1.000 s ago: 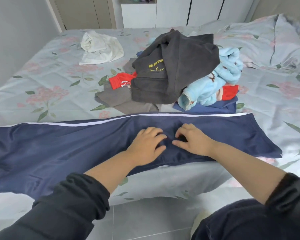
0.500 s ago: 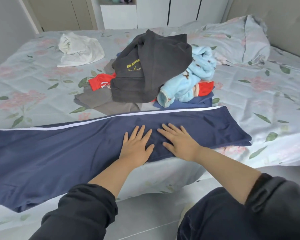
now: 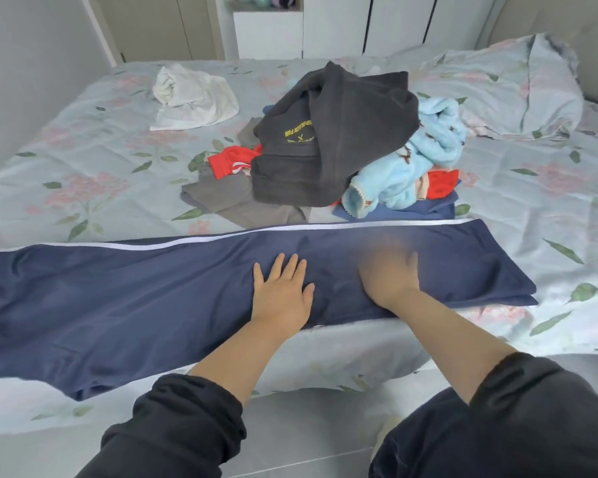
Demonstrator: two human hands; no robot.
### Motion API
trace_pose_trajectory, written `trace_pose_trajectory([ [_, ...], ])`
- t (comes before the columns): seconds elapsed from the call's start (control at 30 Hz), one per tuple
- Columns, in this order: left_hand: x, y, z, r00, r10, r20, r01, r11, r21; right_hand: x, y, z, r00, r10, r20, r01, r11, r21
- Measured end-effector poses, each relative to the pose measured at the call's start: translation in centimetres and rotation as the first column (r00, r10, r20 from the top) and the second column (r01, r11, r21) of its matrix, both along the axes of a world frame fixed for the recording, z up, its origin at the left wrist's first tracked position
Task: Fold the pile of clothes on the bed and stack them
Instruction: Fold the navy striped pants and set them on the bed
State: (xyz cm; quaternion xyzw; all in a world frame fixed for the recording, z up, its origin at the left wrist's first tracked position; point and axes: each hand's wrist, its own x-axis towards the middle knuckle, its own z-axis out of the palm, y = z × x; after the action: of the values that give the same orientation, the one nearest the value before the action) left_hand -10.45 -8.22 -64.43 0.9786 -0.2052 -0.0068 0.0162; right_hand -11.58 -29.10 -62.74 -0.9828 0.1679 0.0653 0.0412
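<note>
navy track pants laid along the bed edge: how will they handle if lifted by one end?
Probably very floppy: the navy track pants lie flat and follow the bed under the left hand and the blurred right hand. The faint sheen suggests smooth, somewhat slippery fabric. Part already hangs over the bed edge, so the rest may slide off when pulled.

Light: bright, soft and even, like daylight; no source in view.
Shadows: faint, soft under the clothes pile [image 3: 339, 146] and along the near bed [image 3: 83, 160] edge.
Glare: none; slight sheen on the navy trousers [image 3: 118, 291].
Blur: right hand [image 3: 390, 270] smeared by motion; left hand [image 3: 282, 291] sharp.
Distortion: wide-angle bending at the edges; far cupboards [image 3: 359, 25] lean.
</note>
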Motion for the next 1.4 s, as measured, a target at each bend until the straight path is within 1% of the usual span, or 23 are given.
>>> trace_pose_trajectory([
  [0.07, 0.3, 2.9, 0.4, 0.999, 0.042, 0.027, -0.044, 0.996, 0.076, 0.3, 3.7, -0.2, 0.994, 0.106, 0.005, -0.106, 0.994, 0.005],
  [0.13, 1.0, 7.1, 0.6, 0.995, 0.09, 0.035, -0.094, 0.989, 0.118, 1.1, 7.1, -0.2, 0.982, 0.189, 0.021, -0.19, 0.981, 0.034],
  [0.17, 1.6, 9.5, 0.6, 0.99, 0.138, 0.018, -0.139, 0.984, 0.112, 1.7, 8.9, -0.2, 0.971, 0.235, 0.035, -0.237, 0.971, 0.044],
  [0.23, 2.8, 14.0, 0.8, 0.967, 0.241, -0.084, -0.237, 0.97, 0.056, 2.7, 12.3, -0.2, 0.95, 0.307, 0.06, -0.31, 0.948, 0.068],
  [0.27, 3.3, 16.1, 0.8, 0.955, 0.267, -0.127, -0.263, 0.963, 0.051, 3.0, 14.0, -0.3, 0.942, 0.33, 0.066, -0.335, 0.939, 0.081],
  [0.37, 4.5, 21.6, 0.5, 0.948, 0.295, -0.119, -0.286, 0.954, 0.086, 3.3, 17.2, -1.4, 0.94, 0.335, 0.071, -0.339, 0.939, 0.061],
  [0.5, 6.1, 25.5, 0.2, 0.921, 0.373, -0.116, -0.371, 0.928, 0.038, 3.7, 17.7, -2.4, 0.963, 0.26, 0.078, -0.264, 0.963, 0.054],
  [0.57, 7.1, 25.8, 0.5, 0.922, 0.379, -0.081, -0.383, 0.924, -0.026, 3.7, 17.8, -2.5, 0.963, 0.258, 0.08, -0.261, 0.965, 0.034],
  [0.67, 8.5, 25.6, 1.4, 0.898, 0.426, 0.112, -0.41, 0.902, -0.136, 3.6, 17.9, -2.7, 0.964, 0.251, 0.09, -0.252, 0.968, -0.002],
  [0.7, 9.0, 25.6, 1.8, 0.887, 0.445, 0.123, -0.425, 0.891, -0.16, 3.7, 17.9, -2.7, 0.965, 0.25, 0.081, -0.25, 0.968, -0.006],
  [0.83, 11.3, 25.6, 3.2, 0.897, 0.442, -0.007, -0.436, 0.882, -0.177, 4.5, 17.7, -2.6, 0.963, 0.269, -0.008, -0.268, 0.963, 0.014],
  [0.9, 12.3, 25.7, 3.9, 0.906, 0.422, -0.033, -0.422, 0.893, -0.157, 4.7, 17.6, -2.5, 0.961, 0.274, -0.03, -0.273, 0.961, 0.03],
  [0.97, 13.2, 25.7, 4.5, 0.921, 0.39, -0.018, -0.39, 0.92, -0.04, 4.7, 17.6, -2.5, 0.959, 0.28, -0.034, -0.279, 0.96, 0.034],
  [1.03, 13.9, 25.7, 5.0, 0.914, 0.404, 0.042, -0.406, 0.912, 0.057, 4.7, 17.6, -2.5, 0.956, 0.289, -0.04, -0.288, 0.957, 0.033],
  [1.07, 14.1, 25.7, 5.0, 0.891, 0.449, 0.074, -0.453, 0.891, 0.046, 4.8, 17.6, -2.5, 0.955, 0.294, -0.044, -0.293, 0.956, 0.035],
  [1.1, 14.4, 25.6, 5.1, 0.856, 0.509, 0.086, -0.511, 0.86, -0.002, 4.8, 17.6, -2.5, 0.953, 0.298, -0.046, -0.296, 0.954, 0.038],
  [1.17, 14.4, 24.7, 5.2, 0.791, 0.61, 0.045, -0.603, 0.79, -0.108, 4.8, 17.6, -2.5, 0.952, 0.303, -0.05, -0.301, 0.953, 0.04],
  [1.2, 14.1, 23.8, 5.1, 0.781, 0.624, 0.01, -0.616, 0.774, -0.146, 4.7, 17.6, -2.4, 0.951, 0.305, -0.052, -0.304, 0.952, 0.038],
  [1.23, 13.6, 22.7, 4.7, 0.798, 0.603, -0.015, -0.595, 0.783, -0.181, 4.7, 17.6, -2.4, 0.95, 0.307, -0.052, -0.306, 0.951, 0.037],
  [1.3, 11.7, 20.0, 3.6, 0.869, 0.494, -0.02, -0.483, 0.839, -0.249, 4.7, 17.5, -2.3, 0.95, 0.309, -0.049, -0.308, 0.951, 0.042],
  [1.33, 10.4, 18.6, 3.0, 0.899, 0.438, -0.033, -0.431, 0.866, -0.253, 4.7, 17.5, -2.2, 0.949, 0.31, -0.048, -0.308, 0.95, 0.046],
  [1.4, 7.5, 16.0, 1.5, 0.938, 0.344, -0.051, -0.348, 0.921, -0.178, 4.6, 17.5, -2.3, 0.948, 0.315, -0.043, -0.313, 0.949, 0.05],
])
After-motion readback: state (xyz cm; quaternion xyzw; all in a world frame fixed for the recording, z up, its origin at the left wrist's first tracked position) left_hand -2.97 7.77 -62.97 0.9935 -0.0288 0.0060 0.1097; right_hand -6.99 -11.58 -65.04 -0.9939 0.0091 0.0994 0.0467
